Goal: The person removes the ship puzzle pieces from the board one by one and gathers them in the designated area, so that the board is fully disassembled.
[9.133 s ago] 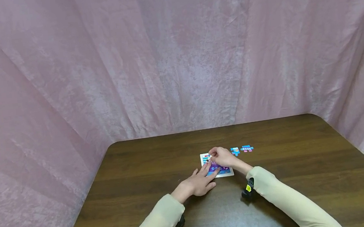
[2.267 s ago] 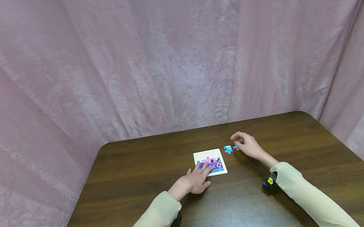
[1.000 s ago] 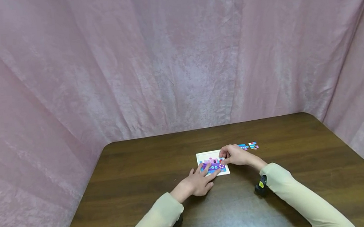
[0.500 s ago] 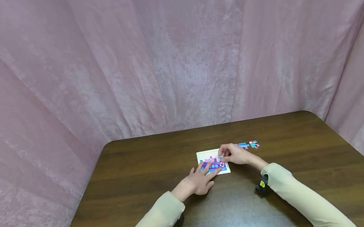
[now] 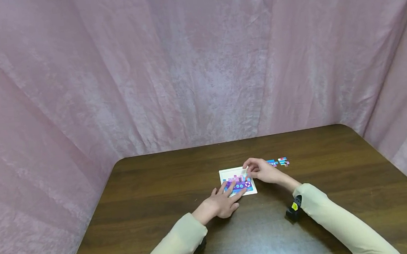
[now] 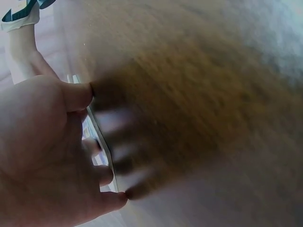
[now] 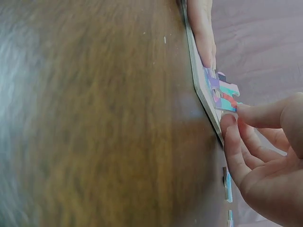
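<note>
A white-framed jigsaw tray [image 5: 231, 173] lies mid-table, its assembled lower part showing a pink and purple ship. My left hand [image 5: 223, 205] rests on its lower left with fingers spread, covering some of the picture. At the tray's upper right edge, my right hand [image 5: 264, 172] pinches a small puzzle piece, mostly hidden by the fingertips. In the right wrist view, thumb and forefinger [image 7: 253, 113] meet beside a red and teal part of the puzzle [image 7: 229, 100]. Two loose pieces lie right of the tray: one blue and pink [image 5: 272, 163], one red, white and blue [image 5: 283, 161].
The brown wooden table [image 5: 165, 192] runs back to a pink velvet curtain [image 5: 198, 70]. Black wrist cameras [image 5: 293, 212] hang under both cuffs. The tray's raised rim [image 7: 201, 97] shows edge-on in the right wrist view.
My right hand has come left from the loose pieces to the tray; the light blue loose piece has left its spot. Lately its fingertips rose slightly. The left hand stays nearly still.
</note>
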Tool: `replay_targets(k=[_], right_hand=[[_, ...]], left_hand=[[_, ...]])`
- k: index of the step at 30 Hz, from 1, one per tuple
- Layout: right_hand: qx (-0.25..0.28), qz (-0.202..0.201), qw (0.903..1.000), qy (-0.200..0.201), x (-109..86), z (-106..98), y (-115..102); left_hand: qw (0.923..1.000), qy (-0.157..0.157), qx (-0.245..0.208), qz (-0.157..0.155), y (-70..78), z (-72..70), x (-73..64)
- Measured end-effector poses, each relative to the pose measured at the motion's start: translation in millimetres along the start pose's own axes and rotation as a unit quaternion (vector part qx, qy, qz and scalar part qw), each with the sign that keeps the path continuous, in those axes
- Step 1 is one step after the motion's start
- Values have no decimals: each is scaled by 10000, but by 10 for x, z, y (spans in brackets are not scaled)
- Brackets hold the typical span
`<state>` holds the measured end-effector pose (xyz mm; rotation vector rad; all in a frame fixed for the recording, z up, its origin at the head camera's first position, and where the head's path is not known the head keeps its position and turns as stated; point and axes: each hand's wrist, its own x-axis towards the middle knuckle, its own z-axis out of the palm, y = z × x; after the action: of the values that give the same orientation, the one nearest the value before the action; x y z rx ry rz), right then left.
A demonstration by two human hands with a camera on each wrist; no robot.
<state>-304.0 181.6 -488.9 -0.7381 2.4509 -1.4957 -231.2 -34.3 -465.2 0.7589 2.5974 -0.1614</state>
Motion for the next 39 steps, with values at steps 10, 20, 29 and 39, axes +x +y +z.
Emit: replay_targets(k=[10, 20, 29, 39], right_hand=[[424, 372, 9982, 192, -10, 20, -34], [707, 867, 9910, 738, -19, -5, -61], [663, 1129, 9879, 831, -90, -93, -80], [554, 1372, 9847, 920, -140, -132, -40]], left_hand=[[10000, -86, -24, -14, 7, -24, -10], [9998, -179, -65, 11, -1, -45, -7], [9998, -179, -62, 21, 2, -39, -10], [9999, -79, -94, 42, 0, -18, 0]])
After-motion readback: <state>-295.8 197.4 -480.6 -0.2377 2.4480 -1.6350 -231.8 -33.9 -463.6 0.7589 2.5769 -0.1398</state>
